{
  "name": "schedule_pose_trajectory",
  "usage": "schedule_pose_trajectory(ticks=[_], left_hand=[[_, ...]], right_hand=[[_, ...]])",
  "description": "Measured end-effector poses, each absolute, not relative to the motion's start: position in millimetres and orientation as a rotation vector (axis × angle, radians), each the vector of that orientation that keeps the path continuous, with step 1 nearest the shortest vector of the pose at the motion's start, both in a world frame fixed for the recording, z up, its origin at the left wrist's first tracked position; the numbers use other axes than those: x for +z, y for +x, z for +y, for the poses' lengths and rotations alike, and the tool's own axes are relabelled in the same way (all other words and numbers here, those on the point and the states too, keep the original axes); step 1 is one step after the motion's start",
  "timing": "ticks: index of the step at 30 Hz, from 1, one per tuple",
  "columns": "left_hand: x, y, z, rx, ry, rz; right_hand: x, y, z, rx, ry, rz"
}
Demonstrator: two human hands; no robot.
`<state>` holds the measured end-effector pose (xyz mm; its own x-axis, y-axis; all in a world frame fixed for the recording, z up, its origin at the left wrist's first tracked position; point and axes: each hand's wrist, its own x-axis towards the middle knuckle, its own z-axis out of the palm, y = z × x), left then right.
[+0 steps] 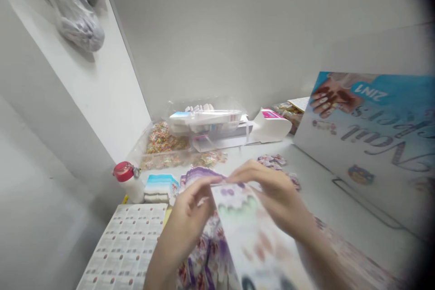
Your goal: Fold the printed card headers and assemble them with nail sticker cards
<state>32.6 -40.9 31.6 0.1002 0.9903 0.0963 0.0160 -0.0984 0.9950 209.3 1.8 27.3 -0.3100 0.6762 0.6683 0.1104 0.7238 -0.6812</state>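
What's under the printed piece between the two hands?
Purple packets show below its left edge, near the left hand. Whatever lies directly beneath the printed piece is covered.

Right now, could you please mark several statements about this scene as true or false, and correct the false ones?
1. The left hand and right hand both hold the long white sheet with colourful print. True.
2. The white bottle has a green lid. False: the bottle's lid is red.
3. The large white-and-blue panel shows its lettering upside down. True.
4. The white sheet with rows of small prints lies right of both hands. False: this sheet lies at lower left.
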Motion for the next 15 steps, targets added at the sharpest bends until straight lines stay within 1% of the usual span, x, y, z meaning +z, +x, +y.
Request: schedule_pose_trajectory(ticks=[2, 4, 6, 8, 11, 13, 15], left_hand=[[28.7, 34.8, -39.4, 1.214, 1.436, 1.153], [25.1, 38.5, -36.9, 1.279, 1.370, 1.165], [22.9, 41.7, -34.4, 1.341, 1.217, 1.157], [23.2, 43.1, -33.2, 1.392, 1.100, 1.136], [27.4, 40.9, -34.6, 1.421, 1.070, 1.078], [31.0, 37.5, -37.0, 1.402, 1.063, 1.012], [34.1, 33.6, -39.1, 1.345, 1.069, 0.918]], right_hand=[[24.9, 203.2, 3.7, 0.919, -0.692, -1.690], [21.7, 196.7, 6.0, 1.171, -0.741, -1.545], [18.8, 191.9, 8.0, 1.266, -0.741, -1.469], [17.0, 190.6, 8.8, 1.170, -0.710, -1.529], [17.5, 195.0, 6.2, 0.830, -0.628, -1.764], [19.0, 200.5, 2.7, 0.640, -0.568, -1.879], [20.6, 206.2, -0.5, 0.539, -0.561, -1.957]])
